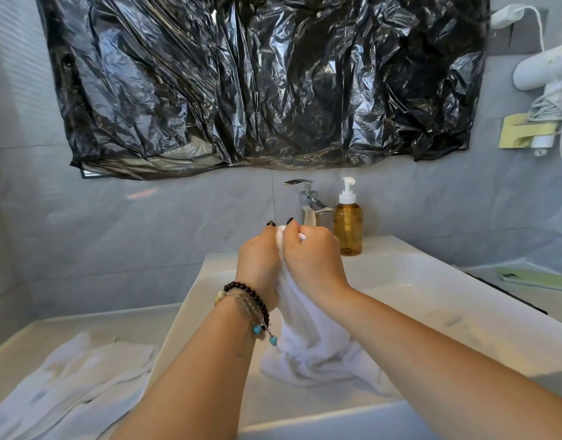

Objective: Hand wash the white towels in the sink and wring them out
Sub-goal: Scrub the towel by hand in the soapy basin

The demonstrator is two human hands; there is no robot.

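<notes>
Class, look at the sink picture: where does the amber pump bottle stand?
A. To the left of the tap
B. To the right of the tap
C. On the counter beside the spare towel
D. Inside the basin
B: the amber pump bottle stands on the sink's back ledge just right of the chrome tap.

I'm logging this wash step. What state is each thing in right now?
Left hand: grips the towel's top.
Right hand: grips the towel's top beside it.
Held towel: bunched, hanging into the sink.
Second towel: lying crumpled on the counter.
Faucet: no water visible.
Soap bottle: upright, nearly full.
</notes>
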